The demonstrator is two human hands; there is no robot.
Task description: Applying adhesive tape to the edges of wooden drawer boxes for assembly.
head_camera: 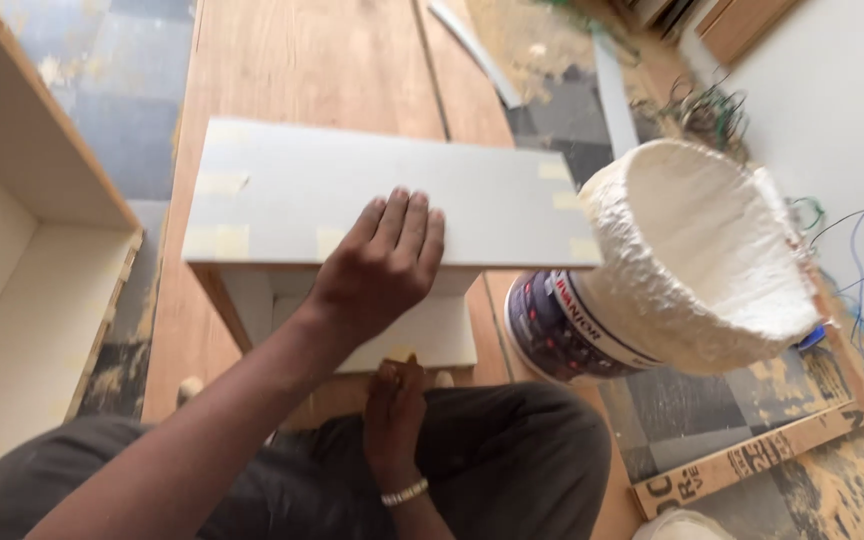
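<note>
The left hand presses flat, fingers spread, steadying the grey panel, while the right hand pinches something small beneath.

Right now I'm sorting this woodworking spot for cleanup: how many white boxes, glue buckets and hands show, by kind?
White boxes: 2, one under the left hand, one open box at the far left.
Glue buckets: 1, crusted white bucket.
Hands: 2, left hand, right hand.
Total: 5

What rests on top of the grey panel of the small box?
The left hand lies flat on the grey panel, with tape patches near its edges. The surface beneath the palm is covered.
</note>
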